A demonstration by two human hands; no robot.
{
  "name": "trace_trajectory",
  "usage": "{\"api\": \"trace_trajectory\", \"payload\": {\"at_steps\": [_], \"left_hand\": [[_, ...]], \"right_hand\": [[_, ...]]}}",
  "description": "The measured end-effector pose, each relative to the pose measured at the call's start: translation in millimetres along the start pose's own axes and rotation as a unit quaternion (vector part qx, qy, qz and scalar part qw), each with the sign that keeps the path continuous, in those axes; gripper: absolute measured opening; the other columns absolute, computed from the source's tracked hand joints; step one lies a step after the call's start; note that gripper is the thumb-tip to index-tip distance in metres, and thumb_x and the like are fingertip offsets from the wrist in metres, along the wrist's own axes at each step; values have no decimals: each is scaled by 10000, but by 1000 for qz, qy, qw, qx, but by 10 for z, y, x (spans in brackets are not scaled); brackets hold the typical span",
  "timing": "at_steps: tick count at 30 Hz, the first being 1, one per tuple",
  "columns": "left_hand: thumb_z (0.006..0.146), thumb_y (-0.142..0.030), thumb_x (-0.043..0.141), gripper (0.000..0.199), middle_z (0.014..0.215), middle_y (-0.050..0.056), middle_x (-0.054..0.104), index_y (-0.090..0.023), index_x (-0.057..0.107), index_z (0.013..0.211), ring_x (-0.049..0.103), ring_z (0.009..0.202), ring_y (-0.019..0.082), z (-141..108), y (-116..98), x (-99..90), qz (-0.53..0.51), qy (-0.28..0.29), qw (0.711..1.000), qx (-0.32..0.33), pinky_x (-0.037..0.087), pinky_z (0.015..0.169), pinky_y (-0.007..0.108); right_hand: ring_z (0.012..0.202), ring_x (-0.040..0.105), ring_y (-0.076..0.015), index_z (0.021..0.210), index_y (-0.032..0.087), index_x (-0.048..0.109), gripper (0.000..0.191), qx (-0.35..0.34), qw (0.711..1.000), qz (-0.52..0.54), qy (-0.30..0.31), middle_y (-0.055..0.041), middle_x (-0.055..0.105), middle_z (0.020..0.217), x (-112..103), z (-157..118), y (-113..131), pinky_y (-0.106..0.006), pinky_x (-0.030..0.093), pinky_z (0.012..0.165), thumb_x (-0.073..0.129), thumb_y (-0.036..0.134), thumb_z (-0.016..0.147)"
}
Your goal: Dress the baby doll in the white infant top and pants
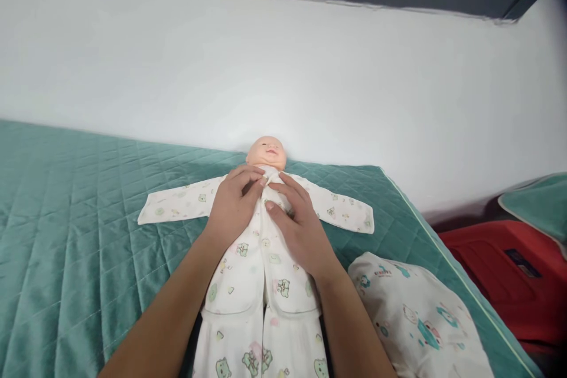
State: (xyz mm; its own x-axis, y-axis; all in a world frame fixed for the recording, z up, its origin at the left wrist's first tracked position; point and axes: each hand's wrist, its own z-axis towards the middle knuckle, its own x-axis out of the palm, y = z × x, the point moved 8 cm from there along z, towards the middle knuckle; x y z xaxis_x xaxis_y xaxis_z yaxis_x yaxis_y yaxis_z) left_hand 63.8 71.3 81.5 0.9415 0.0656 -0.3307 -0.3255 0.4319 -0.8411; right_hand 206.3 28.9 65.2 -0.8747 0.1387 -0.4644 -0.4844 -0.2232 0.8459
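A baby doll (267, 152) lies on its back, its head near the wall. It wears a white baby jacket (241, 263) printed with green bears, both sleeves spread out to the sides. Matching white pants (239, 345) cover its legs. At the collar, my left hand (237, 201) pinches the jacket's front edge between thumb and fingers. My right hand (296, 218) is on the other front edge, fingers bent at the neckline and thumb lower on the chest. The two edges meet under my fingertips, which hide the fastening there. Below, the front parts slightly toward the hem.
A green quilted cover (88, 236) lies under the doll. To the right is a bundled white printed cloth (420, 313). Beyond the bed's right edge stands a red plastic object (496, 271) with green fabric (538, 204) above it. A white wall (266, 65) rises behind.
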Motion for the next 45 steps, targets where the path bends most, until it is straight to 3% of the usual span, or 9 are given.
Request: {"api": "trace_trajectory", "payload": {"at_steps": [5,12,18,22,32,37,45], "left_hand": [[910,-308,570,210,1166,-2,685,-227,684,754,609,1128,204,-92,31,18,-59,14,995,-85,424,1037,349],[899,-265,574,58,1286,18,611,-232,620,885,543,1234,191,-278,50,-48,-44,-36,995,-77,379,1078,370],[925,-349,576,135,1415,-46,541,-305,703,936,556,1217,203,-490,68,-94,-50,33,993,-97,471,862,318],[900,-336,618,103,1412,-53,551,-303,715,909,582,1176,215,-489,75,-127,-47,43,993,-103,483,799,318],[904,-423,621,238,1541,-41,428,-340,715,1107,400,1427,239,-463,169,-73,-58,70,990,-106,415,1126,376],[898,-394,627,208,1542,-19,427,-321,723,1067,378,1441,259,-423,153,-69,-48,79,992,-89,369,1174,436],[892,-329,621,226,1551,-13,411,-326,705,1102,331,1467,250,-369,143,-40,-26,118,991,-60,319,1203,440]], "right_hand": [[1369,462,-224,1013,298,676,159,16,994,96,-49,-1,551,1437,-64,8,-74,-445,319,1168,610,358,882],[1298,530,-236,809,266,702,122,-10,990,127,-54,-6,631,1333,-90,10,-41,-426,349,1125,635,353,862],[1262,557,-229,759,291,748,181,13,991,118,-56,26,658,1292,-88,-14,-4,-410,369,1110,630,368,873],[1256,561,-237,744,292,756,207,29,991,113,-63,21,665,1286,-90,-21,4,-419,387,1096,625,381,877],[1253,573,-231,777,314,778,191,42,991,102,-78,34,676,1283,-68,-47,15,-428,390,1111,629,380,875],[1291,543,-251,799,313,784,185,37,992,94,-70,25,678,1285,-44,-44,33,-450,373,1131,626,376,872],[1289,547,-267,783,296,765,207,32,993,88,-72,27,668,1306,-33,-60,52,-469,379,1129,587,354,871]]}}
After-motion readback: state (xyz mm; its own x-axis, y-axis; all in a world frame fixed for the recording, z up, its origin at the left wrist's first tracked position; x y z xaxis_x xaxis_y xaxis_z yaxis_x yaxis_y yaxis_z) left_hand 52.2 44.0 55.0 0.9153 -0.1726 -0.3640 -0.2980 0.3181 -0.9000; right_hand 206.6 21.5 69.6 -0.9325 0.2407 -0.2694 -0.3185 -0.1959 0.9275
